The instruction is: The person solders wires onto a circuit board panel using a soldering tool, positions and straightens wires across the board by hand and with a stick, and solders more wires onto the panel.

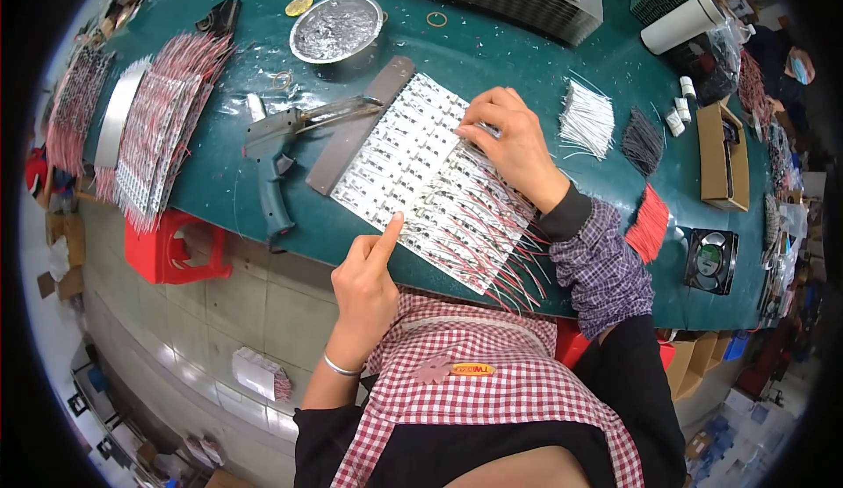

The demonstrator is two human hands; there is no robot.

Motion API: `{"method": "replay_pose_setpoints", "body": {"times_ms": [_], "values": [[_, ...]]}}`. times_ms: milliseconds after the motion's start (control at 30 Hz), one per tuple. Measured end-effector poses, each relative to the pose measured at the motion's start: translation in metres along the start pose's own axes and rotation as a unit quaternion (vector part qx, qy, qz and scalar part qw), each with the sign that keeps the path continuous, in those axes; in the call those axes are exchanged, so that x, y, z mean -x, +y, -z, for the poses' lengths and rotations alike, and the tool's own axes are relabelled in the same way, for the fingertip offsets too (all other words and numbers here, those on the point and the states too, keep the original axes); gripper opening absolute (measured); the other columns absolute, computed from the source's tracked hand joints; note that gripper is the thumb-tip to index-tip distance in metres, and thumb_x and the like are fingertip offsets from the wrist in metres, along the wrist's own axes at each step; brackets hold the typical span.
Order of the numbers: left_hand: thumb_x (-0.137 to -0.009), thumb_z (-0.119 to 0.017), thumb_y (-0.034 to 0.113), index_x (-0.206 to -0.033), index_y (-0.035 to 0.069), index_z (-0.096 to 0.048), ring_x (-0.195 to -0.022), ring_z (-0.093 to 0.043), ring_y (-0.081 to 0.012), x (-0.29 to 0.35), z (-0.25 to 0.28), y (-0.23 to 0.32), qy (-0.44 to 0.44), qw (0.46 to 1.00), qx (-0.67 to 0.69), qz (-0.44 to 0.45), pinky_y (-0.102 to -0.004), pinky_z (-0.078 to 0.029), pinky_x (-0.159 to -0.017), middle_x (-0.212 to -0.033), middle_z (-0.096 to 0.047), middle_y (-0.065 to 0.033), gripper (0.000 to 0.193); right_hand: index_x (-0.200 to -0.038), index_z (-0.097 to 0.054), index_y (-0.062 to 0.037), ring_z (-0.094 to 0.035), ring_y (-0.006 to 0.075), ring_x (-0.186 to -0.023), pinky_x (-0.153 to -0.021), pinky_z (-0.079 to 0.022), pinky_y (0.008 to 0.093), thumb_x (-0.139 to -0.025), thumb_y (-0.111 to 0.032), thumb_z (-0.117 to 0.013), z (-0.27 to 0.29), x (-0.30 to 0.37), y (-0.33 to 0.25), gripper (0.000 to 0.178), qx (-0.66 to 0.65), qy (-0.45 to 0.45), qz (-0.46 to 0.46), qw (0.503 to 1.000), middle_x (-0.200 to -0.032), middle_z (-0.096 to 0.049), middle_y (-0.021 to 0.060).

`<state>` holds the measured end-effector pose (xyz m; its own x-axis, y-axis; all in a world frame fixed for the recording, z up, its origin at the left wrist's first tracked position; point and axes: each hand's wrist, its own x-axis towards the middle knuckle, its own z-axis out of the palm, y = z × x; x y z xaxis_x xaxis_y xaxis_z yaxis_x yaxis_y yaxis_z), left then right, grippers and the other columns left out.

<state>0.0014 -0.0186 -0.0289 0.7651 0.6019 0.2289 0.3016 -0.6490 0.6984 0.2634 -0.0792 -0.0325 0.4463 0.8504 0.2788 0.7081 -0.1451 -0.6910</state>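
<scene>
A white circuit board panel (373,176) lies slanted on the green table, with rows of small dark parts. Red and dark wires (479,216) fan out from its right half past the near edge. My left hand (364,282) rests its outstretched index finger on the panel's near edge; the other fingers are curled and the thumb is hidden. Over the panel's upper right part, my right hand (514,137) pinches thumb and fingertips together; what is between them is too small to tell. A brown bar (360,128) runs along the panel's left side.
Left of the panel lies a soldering gun (274,172), its front over the bar. Beyond it stands a foil bowl (336,29). White wires (587,119), dark wires (643,142) and red wires (648,225) lie right. Wired boards (167,119) are stacked left. A small fan (711,261) sits far right.
</scene>
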Motion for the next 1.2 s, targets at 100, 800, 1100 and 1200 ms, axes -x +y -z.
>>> {"method": "replay_pose_setpoints", "body": {"times_ms": [100,800,1100,1200], "values": [[-0.073,-0.053,-0.013,-0.128,0.011,-0.062,-0.060,-0.058,-0.0237,-0.003,0.003,0.000,-0.029,0.999,-0.034,0.001,-0.0344,-0.047,-0.054,-0.079,-0.058,-0.0086,0.061,-0.081,-0.069,-0.0039,-0.053,0.0261,-0.090,-0.079,-0.045,0.0356,-0.077,-0.012,-0.074,-0.002,-0.003,0.005,0.010,0.006,-0.013,-0.001,1.000,-0.089,-0.060,0.0072],[-0.065,-0.060,-0.002,-0.138,0.005,-0.051,-0.058,-0.060,-0.0271,-0.035,0.024,0.013,-0.262,0.936,-0.227,-0.068,-0.0378,-0.044,-0.052,-0.068,-0.061,-0.0119,0.073,-0.082,-0.066,-0.0023,-0.052,0.0280,-0.096,-0.084,-0.044,0.0370,-0.077,-0.005,-0.072,-0.009,0.008,0.008,0.008,0.001,0.028,0.034,0.999,-0.096,-0.057,0.0088],[-0.091,-0.052,-0.003,-0.134,0.009,-0.057,-0.063,-0.056,-0.0137,0.005,0.062,-0.016,0.064,0.989,0.040,0.128,-0.0280,-0.048,-0.059,-0.086,-0.069,-0.0096,0.045,-0.142,-0.040,-0.0034,-0.032,0.0353,-0.139,-0.113,-0.027,0.0480,-0.089,-0.033,-0.062,-0.005,0.050,-0.032,0.064,0.186,-0.042,0.063,0.980,-0.149,-0.036,0.0187],[-0.092,-0.051,-0.003,-0.135,0.012,-0.057,-0.063,-0.050,-0.0071,0.020,0.080,-0.037,0.144,0.968,0.054,0.199,-0.0233,-0.044,-0.056,-0.083,-0.064,-0.0015,0.046,-0.143,-0.036,0.0025,-0.027,0.0341,-0.142,-0.116,-0.021,0.0477,-0.090,-0.042,-0.058,-0.011,0.069,-0.038,0.072,0.211,-0.099,0.037,0.972,-0.151,-0.034,0.0211]]}}
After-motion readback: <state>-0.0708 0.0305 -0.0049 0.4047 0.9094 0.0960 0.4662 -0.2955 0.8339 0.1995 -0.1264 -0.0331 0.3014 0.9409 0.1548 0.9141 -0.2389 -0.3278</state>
